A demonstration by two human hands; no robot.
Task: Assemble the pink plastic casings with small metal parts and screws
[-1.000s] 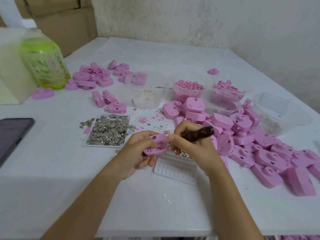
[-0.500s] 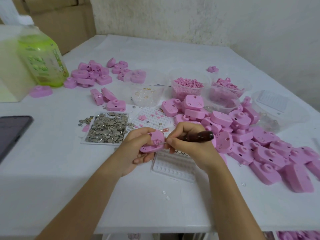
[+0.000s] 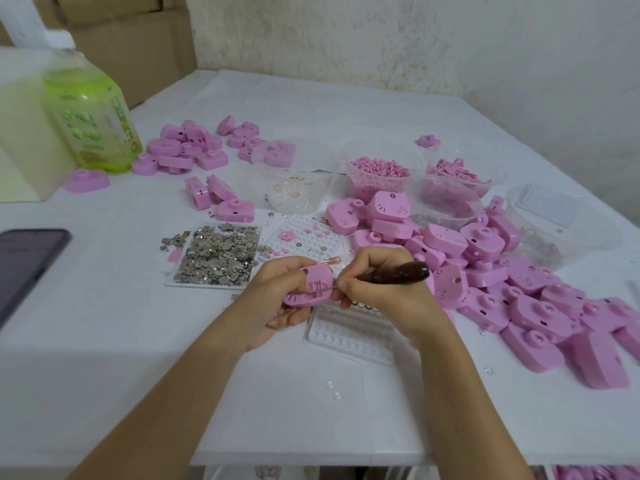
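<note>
My left hand (image 3: pixel 277 299) grips a pink plastic casing (image 3: pixel 309 286) above the white table (image 3: pixel 104 341), its open inner side turned towards me. My right hand (image 3: pixel 377 285) holds a screwdriver with a dark wooden handle (image 3: pixel 398 271); its thin metal shaft points left into the casing. A thin tool with a red tip (image 3: pixel 331 261) sticks out just above the casing. A tray of small grey metal parts (image 3: pixel 218 254) lies to the left of my hands. A big pile of pink casings (image 3: pixel 502 292) lies to the right.
Clear tubs hold pink bits (image 3: pixel 379 176), more pink pieces (image 3: pixel 460 178) and clear parts (image 3: pixel 294 192). White dimpled trays (image 3: pixel 349 336) lie under my hands. More casings (image 3: pixel 183 150) sit at the back left by a green bottle (image 3: pixel 93 123). A phone (image 3: pixel 24 265) lies at the left edge.
The casing in my left hand has tilted and sunk a little. The screwdriver handle has levelled out towards the right, its shaft staying in the casing.
</note>
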